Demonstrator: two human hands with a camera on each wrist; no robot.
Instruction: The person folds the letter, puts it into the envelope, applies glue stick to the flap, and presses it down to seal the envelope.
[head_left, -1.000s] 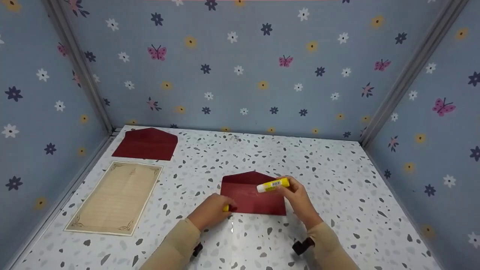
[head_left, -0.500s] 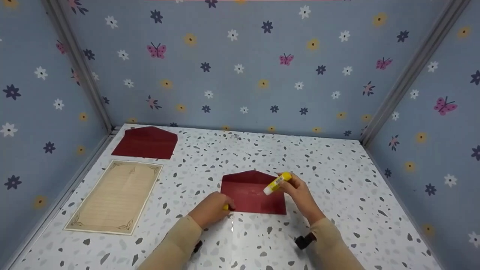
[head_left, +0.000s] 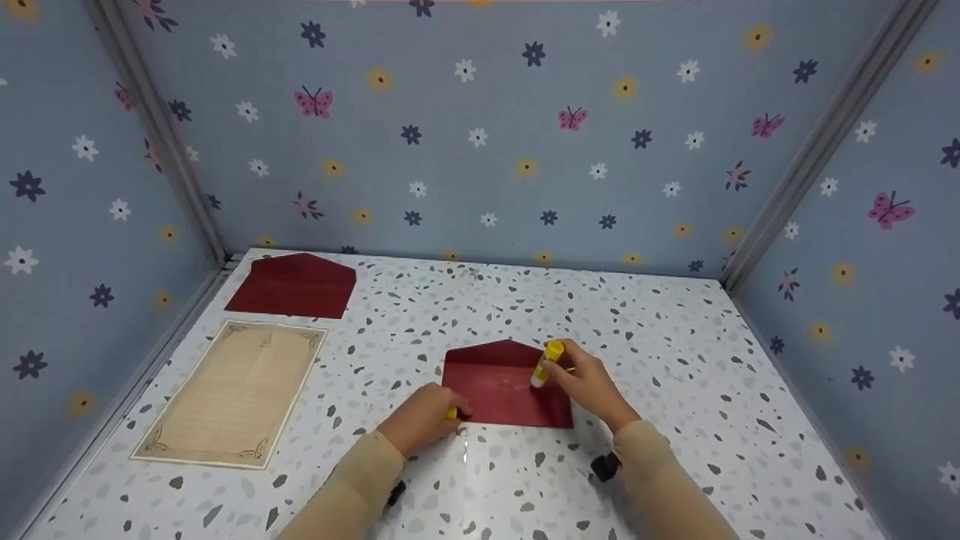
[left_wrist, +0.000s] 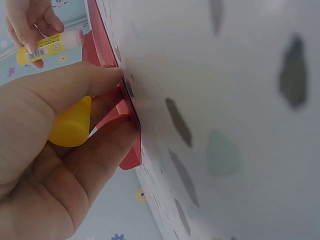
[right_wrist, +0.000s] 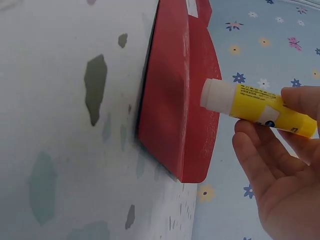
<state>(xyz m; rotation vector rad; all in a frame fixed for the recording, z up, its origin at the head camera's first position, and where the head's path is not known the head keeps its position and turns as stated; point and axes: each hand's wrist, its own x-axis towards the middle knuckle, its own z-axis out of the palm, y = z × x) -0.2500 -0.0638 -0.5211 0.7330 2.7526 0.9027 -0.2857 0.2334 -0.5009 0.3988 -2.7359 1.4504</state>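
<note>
A dark red envelope lies on the speckled table with its pointed flap open toward the back. My left hand holds a yellow cap in its fingers, while its fingertips press the envelope's near left corner. Above the envelope's right part, my right hand grips a yellow glue stick, white end down. In the right wrist view the white end of the glue stick is beside the envelope's flap; whether they touch I cannot tell.
A second red envelope lies at the table's back left. In front of it is a beige sheet with a decorated border. Flower-patterned walls stand behind and on both sides of the speckled table.
The glue stick has tilted from nearly level to steeply upright, its white end shifting slightly right, as my right hand turned. My left hand stays at the envelope's corner.
</note>
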